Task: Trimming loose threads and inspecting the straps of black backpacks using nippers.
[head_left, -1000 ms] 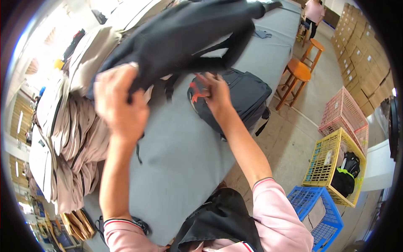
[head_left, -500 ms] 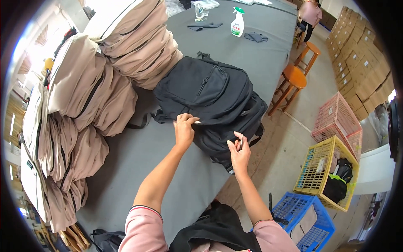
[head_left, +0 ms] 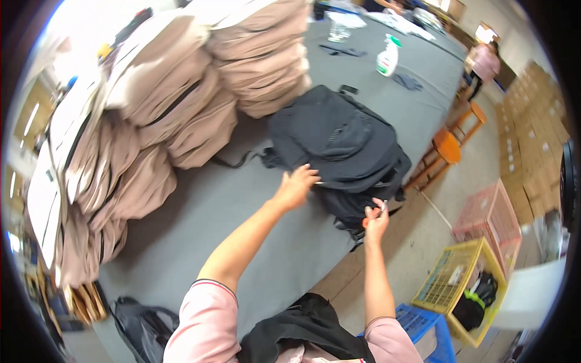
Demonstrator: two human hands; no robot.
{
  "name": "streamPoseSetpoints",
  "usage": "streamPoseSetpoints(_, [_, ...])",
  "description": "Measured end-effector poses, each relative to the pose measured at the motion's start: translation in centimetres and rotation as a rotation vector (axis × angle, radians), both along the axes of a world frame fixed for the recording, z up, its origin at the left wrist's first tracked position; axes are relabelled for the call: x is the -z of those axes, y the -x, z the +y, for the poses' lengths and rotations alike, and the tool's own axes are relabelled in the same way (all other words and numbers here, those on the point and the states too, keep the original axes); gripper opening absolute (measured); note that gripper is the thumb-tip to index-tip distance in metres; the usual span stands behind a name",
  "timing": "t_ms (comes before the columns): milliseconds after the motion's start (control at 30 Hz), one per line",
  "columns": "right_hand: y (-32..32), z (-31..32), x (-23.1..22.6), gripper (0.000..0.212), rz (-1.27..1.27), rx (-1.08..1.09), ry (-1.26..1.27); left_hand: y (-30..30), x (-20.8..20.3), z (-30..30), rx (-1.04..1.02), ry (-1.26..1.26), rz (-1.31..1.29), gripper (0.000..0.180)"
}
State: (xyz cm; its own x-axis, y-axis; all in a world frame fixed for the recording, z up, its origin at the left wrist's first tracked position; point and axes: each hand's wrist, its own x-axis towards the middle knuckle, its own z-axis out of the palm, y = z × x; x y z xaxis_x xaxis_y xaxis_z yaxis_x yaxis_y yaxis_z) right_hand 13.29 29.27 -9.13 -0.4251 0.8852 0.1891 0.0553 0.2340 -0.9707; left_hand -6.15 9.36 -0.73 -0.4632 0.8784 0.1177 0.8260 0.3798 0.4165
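One black backpack [head_left: 339, 130]: laid flat on the right half of the grey table [head_left: 302, 257], zipped front facing up; rested on a second dark bag [head_left: 342, 210], which is exposed only along the near edge.
Left hand [head_left: 295, 186]: placed at the backpack's near left edge; fingers spread, not closed round anything visible. Light contact is suggested, pressure cannot be told.
Right hand [head_left: 376, 228]: held at the near right edge of the two bags; fingers curled round a small orange-handled tool [head_left: 367, 221], metal end turned up. Probably snips; type not confirmed. Whether fabric is touched by the tip cannot be told.
Loose strap [head_left: 225, 162]: stretched over the table, left of the backpack.
Beige bags [head_left: 175, 91]: piled high at left, near to far; touched by neither hand.
Done: placing of the backpack is judged complete, since it is fully supported and lifted by neither hand.
Left: no thread or fabric is seen caught by the tool, so tool work looks not under way at this instant. Amount remaining cannot be judged; the bags' hidden sides are not shown.
Far side: spray bottle [head_left: 388, 55] stood upright, dark cloth [head_left: 407, 81] dropped just beside it.
Right side: yellow crate [head_left: 449, 275] and blue crate [head_left: 445, 339] parked on the floor.
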Motion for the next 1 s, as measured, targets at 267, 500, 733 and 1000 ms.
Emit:
streamPoseSetpoints(267, [-1.0,-0.5,-5.0,0.028,-0.204,0.122,-0.152,-8.5,-2.8,-23.9,-0.585,0.122,0.094,0.071])
streamPoseSetpoints(500, [-1.3,-12.0,-5.4,0.025,-0.12,-0.215,0.001,-32.7,-8.2,-62.0,-2.181,0.368,0.518,0.062])
streamPoseSetpoints(733, [1.5,-36.3,-10.8,0.013,-0.5,-1.299,0.283,-40.5,-0.2,-53.9,-1.574,0.305,-0.416,0.095])
streamPoseSetpoints(1000, [7.4,-48.1,-9.2,0.022,0.004,-1.438,-0.599,-39.4,-1.2,-43.1,-1.133,0.166,-0.286,0.082])
